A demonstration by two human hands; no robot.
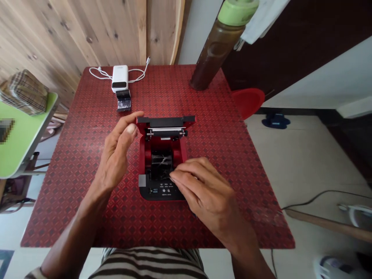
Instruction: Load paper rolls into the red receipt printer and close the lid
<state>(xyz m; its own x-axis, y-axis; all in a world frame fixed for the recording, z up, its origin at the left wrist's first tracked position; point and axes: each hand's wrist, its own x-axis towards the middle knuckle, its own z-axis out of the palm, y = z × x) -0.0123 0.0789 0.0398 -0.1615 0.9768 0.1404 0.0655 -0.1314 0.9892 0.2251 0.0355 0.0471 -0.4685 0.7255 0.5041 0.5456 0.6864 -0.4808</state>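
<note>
Here, the boxy red-and-black device (142, 161) stands on the diamond-patterned surface (93, 155); left hand (117, 153), grip loosely parted, at its lid (165, 122); right hand (209, 190) pinched by its creased, glossy insert (161, 164), hold unclear.

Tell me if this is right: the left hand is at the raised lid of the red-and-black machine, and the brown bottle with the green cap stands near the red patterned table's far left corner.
Wrong corner: the head view shows the brown bottle near the far right corner of the table. The left hand is at the machine's raised lid, as you say.
</note>
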